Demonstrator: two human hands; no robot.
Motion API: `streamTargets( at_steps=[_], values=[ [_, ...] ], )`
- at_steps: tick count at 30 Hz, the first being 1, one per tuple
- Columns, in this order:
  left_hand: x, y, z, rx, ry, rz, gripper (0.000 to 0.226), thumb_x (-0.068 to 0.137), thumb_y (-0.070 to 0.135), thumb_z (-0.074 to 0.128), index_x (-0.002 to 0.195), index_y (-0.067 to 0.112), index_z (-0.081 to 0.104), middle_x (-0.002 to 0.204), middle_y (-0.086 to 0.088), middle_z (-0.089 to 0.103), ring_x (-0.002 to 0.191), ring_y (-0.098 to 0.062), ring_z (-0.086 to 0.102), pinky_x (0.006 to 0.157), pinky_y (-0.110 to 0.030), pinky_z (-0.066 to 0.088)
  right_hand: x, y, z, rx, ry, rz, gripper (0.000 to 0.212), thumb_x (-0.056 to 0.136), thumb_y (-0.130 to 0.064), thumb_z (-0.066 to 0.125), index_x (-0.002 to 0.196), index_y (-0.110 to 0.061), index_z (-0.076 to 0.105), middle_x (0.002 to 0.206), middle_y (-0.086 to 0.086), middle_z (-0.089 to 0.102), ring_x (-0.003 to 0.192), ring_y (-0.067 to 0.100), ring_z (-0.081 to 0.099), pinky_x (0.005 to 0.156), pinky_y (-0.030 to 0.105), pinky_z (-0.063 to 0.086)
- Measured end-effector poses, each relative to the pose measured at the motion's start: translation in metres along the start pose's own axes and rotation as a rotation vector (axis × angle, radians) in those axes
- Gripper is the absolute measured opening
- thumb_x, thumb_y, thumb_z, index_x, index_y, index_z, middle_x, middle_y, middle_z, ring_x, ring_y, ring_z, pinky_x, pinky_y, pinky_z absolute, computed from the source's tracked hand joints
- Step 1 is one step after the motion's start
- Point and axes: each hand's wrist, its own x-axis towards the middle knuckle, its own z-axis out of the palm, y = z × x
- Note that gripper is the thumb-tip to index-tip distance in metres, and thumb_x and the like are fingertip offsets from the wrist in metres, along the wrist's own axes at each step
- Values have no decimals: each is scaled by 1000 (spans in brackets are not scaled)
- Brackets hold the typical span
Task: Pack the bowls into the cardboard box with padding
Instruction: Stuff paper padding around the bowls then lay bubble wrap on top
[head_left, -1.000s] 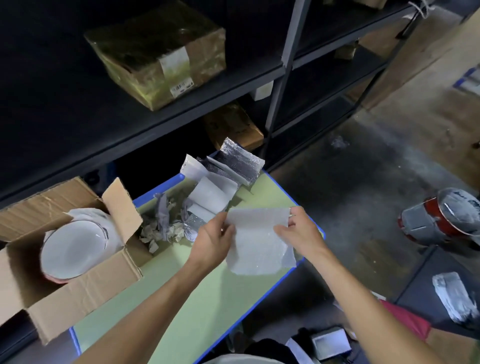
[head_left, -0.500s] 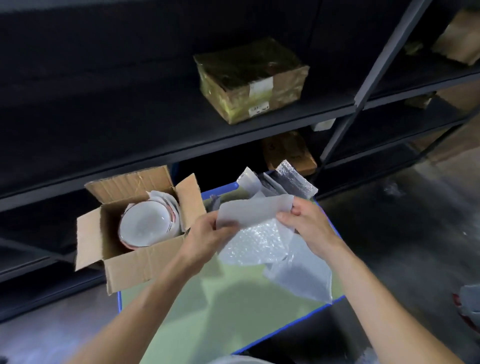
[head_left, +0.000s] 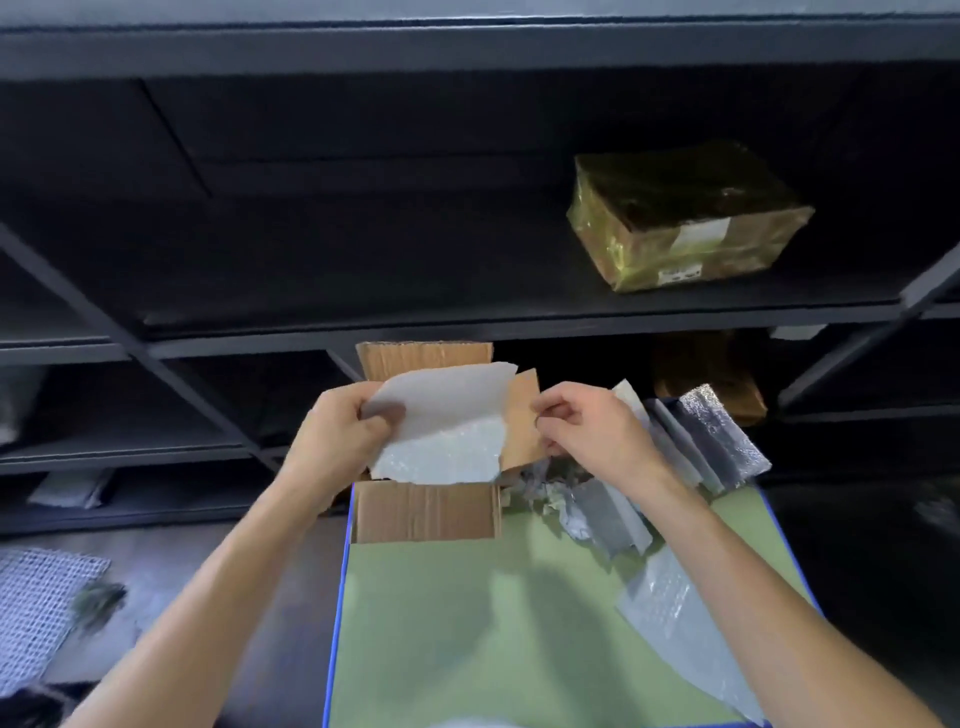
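A person's left hand (head_left: 337, 436) pinches a white bubble-wrap padding sheet (head_left: 441, 431) over the open brown cardboard box (head_left: 426, 514) just below the fingers. The right hand (head_left: 587, 431) curls beside its flap, grip unclear. Best lowered flat, edges tucked evenly.

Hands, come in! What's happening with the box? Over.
Left hand grips sheet over box. Right hand at flap, grip unclear. Sheet hides box's inside.

dim overall | table (head_left: 441, 623) lit from above | soft motion blur | wide-angle edge bending
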Motion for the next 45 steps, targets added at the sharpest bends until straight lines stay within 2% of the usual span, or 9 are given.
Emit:
streamTargets(
  at_steps=[3, 6, 11, 20, 26, 31, 35, 42, 45],
  values=[
    [1, 0, -39, 170, 99, -31, 27, 82, 12, 47, 73, 30, 66, 59, 11, 63, 57, -19, 55, 51, -28, 42, 10, -14, 20, -296, -21, -149, 16, 91, -19, 61, 101, -28, 69, 92, -19, 67, 85, -3, 62, 73, 17, 51],
    [1, 0, -65, 299, 122, -39, 30, 83, 12, 44, 78, 28, 68, 66, 5, 68, 67, -23, 64, 54, -30, 48, 20, -24, 47, -537, -64, -323, 18, 93, -23, 58, 107, -21, 69, 102, -6, 67, 102, 15, 60, 83, 32, 49],
    [7, 1, -78, 414, 120, -103, 29, 87, 10, 43, 87, 22, 69, 72, 0, 66, 65, -20, 63, 49, -25, 42, 31, -21, 98, -827, -234, -502, 29, 96, -31, 57, 120, -17, 63, 126, 0, 59, 131, 24, 42, 94, 34, 42],
    [17, 19, -78, 529, -48, -117, 24, 88, 0, 45, 93, 14, 65, 64, -3, 68, 61, -17, 70, 58, -27, 54, 45, -20, 157, -885, -353, -513, 44, 103, -37, 43, 146, -41, 40, 154, 3, 34, 133, 30, 35, 101, 44, 44],
    [28, 29, -66, 646, -78, -45, 16, 80, -1, 51, 77, 14, 55, 63, -2, 66, 62, -20, 69, 48, -24, 47, 52, -18, 164, -941, -282, -443, 33, 98, -30, 49, 130, -32, 54, 151, 0, 31, 128, 33, 35, 89, 47, 49],
    [35, 25, -51, 748, -83, 8, 23, 81, -1, 51, 67, 15, 42, 63, -2, 60, 63, -22, 65, 53, -28, 51, 55, -19, 166, -926, -304, -453, 40, 99, -33, 49, 140, -34, 48, 159, -1, 26, 137, 31, 31, 99, 48, 47],
    [35, 24, -38, 862, -45, 70, 31, 86, 1, 52, 66, 15, 33, 63, -1, 44, 77, -27, 67, 46, -24, 35, 53, -17, 161, -899, -309, -438, 41, 101, -36, 45, 142, -40, 44, 161, -3, 24, 137, 32, 33, 99, 47, 47],
    [33, 29, -35, 870, -4, 118, 34, 85, 3, 53, 63, 16, 31, 61, 0, 40, 50, -14, 39, 42, -24, 26, 51, -12, 159, -832, -286, -438, 63, 92, -16, 58, 148, -29, 33, 157, -7, 30, 132, 27, 40, 85, 40, 54],
    [37, 29, -36, 836, -9, 81, 30, 85, 0, 50, 64, 15, 33, 60, -2, 47, 51, -16, 46, 43, -24, 31, 50, -14, 161, -795, -267, -442, 62, 91, -17, 59, 148, -25, 35, 153, -5, 38, 131, 24, 40, 86, 42, 55]
  ],
)
